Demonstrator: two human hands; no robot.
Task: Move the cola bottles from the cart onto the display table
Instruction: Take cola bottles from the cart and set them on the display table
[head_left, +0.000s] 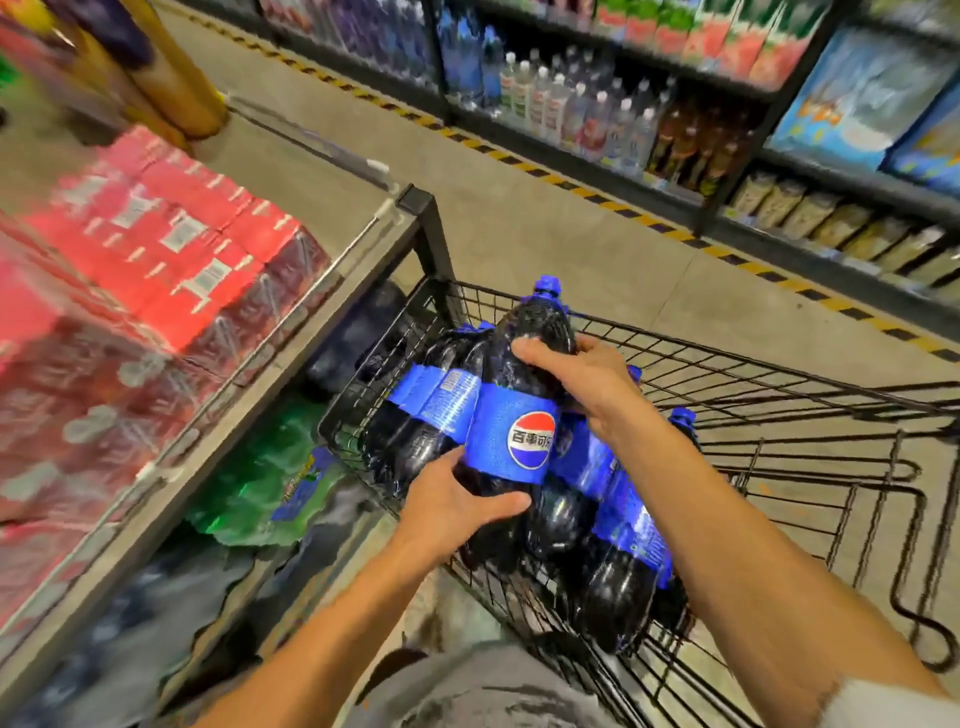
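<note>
Your right hand (576, 379) curls over the shoulder of the cola bottle (511, 439), just under its neck, and your left hand (452, 506) cups the lower body from the left, thumb across the front; both are clamped on this one bottle. It stands nearly upright, long axis running up and away from you, label towards you, above the other bottles (618, 525) lying in the cart (779, 374). The desk (296, 358) lies to your left, its rim just beside the cart's left wall and higher than the load, so the move likely goes up, then leftwards. Your left hand is nearer; red packs (171, 244) crowd the near top, with bare surface beyond them
</note>
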